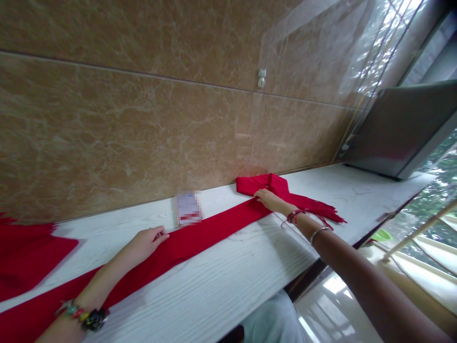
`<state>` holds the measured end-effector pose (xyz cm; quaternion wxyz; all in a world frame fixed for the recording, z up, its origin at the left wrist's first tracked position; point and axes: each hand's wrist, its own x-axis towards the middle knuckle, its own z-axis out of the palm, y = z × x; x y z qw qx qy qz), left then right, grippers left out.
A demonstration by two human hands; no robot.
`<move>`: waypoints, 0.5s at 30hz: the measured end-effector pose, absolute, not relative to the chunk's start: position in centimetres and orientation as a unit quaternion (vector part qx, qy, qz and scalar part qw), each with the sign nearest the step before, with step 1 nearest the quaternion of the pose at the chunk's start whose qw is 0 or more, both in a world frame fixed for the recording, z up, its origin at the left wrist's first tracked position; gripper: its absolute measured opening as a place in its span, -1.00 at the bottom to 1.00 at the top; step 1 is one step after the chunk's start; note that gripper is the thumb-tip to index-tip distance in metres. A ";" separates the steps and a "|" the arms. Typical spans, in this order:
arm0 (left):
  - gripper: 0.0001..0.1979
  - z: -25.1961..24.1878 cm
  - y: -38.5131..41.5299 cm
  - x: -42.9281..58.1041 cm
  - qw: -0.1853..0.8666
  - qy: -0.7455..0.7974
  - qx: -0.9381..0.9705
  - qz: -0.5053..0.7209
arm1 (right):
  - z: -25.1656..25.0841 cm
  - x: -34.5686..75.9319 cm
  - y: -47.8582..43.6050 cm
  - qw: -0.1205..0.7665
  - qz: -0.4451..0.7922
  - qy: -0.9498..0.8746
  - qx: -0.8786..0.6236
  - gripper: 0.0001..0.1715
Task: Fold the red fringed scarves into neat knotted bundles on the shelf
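Note:
A long red scarf with fringed ends stretches diagonally along the white table, laid out as a flat band. My left hand is closed, with its fingers curled at the scarf's upper edge. Farther right, my right hand pinches the same edge, close to where the cloth is bunched and looped against the wall. Red fringe spreads on the table beyond my right wrist. At the far left lies another stretch of red fringed cloth; whether it joins the scarf is out of view.
A phone-like flat object, partly blurred, lies between the scarf and the tiled wall. A large dark grey box-like thing stands at the table's right end. The white table ends in front at a person's light-clad knee.

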<state>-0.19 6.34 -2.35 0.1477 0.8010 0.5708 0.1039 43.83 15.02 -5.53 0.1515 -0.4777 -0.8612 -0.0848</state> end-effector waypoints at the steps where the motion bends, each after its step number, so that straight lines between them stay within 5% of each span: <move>1: -0.74 -2.7 6.4 -0.2 0.136 0.572 0.803 0.098 | -6.1 43.7 15.0 0.152 -0.092 -0.858 -0.483 -0.74; 10: -0.62 -5.6 5.8 -2.1 -0.024 0.538 0.835 0.112 | -7.1 45.5 13.8 0.134 -0.145 -0.838 -0.508 -0.35; 15: -0.57 -5.6 4.8 -3.7 -0.101 0.431 0.880 0.170 | -6.0 41.9 11.7 0.140 -0.180 -0.839 -0.493 -0.42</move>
